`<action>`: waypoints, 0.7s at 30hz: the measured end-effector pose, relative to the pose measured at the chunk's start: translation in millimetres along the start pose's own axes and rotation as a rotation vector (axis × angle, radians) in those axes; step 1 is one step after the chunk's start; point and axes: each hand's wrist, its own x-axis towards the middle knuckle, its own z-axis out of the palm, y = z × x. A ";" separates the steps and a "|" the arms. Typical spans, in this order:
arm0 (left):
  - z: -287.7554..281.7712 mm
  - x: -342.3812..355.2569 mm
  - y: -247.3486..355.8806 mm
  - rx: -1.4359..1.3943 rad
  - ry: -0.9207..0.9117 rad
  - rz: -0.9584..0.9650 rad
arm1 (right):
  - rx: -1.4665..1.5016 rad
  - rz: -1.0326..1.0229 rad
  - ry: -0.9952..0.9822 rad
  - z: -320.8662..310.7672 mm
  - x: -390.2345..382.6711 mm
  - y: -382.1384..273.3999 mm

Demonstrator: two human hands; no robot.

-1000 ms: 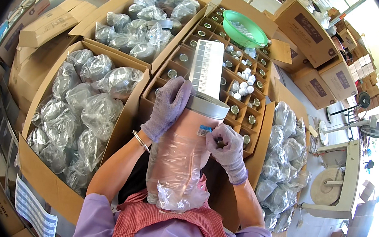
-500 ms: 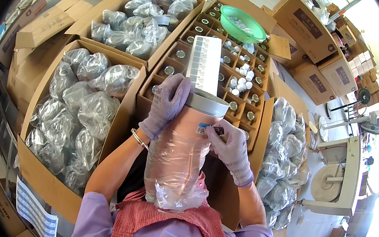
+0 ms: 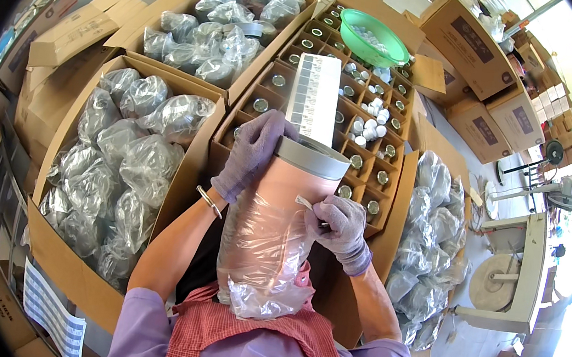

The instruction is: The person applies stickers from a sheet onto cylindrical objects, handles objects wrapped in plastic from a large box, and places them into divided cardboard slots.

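Note:
A pink cylindrical container (image 3: 274, 213) with a grey rim stands slanted before my chest, its body in a clear plastic bag. My left hand (image 3: 254, 155), in a grey-purple glove, grips the rim on its left side, fingers closed over the edge. Close to the upper right side, my gloved right hand (image 3: 342, 230) is closed in a pinch. From its fingertips sticks a small white label (image 3: 304, 201), touching or nearly touching the container. Whether that hand holds anything more is hidden. Beyond the rim lies a long white sheet of labels (image 3: 314, 96).
Cartons of bagged containers stand left (image 3: 115, 172), far left (image 3: 224, 42) and right (image 3: 428, 246). Ahead, a divided carton (image 3: 265, 115) holds silver-topped items and white caps (image 3: 371, 125); a green basin (image 3: 371, 40) sits on it. Fans (image 3: 562, 194) and stacked boxes (image 3: 470, 44) are at right.
The label showed its blue and dark print flat against the container; now its white strip angles up by my right fingers. My right hand has turned and shifted slightly right and down.

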 end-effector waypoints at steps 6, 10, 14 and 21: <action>-3.0 3.3 -17.6 -0.146 -0.059 -0.096 | 0.179 0.111 0.078 -1.1 -14.0 7.7; 0.1 10.4 -42.3 -0.509 -0.035 -0.246 | 0.661 0.400 0.266 5.5 -23.4 -1.5; -0.6 12.1 -56.7 -0.802 0.066 -0.314 | 1.178 0.717 0.389 17.5 -42.7 3.1; 2.6 8.2 -56.1 -1.057 -0.085 -0.389 | 0.798 1.261 0.685 -26.3 -174.2 130.5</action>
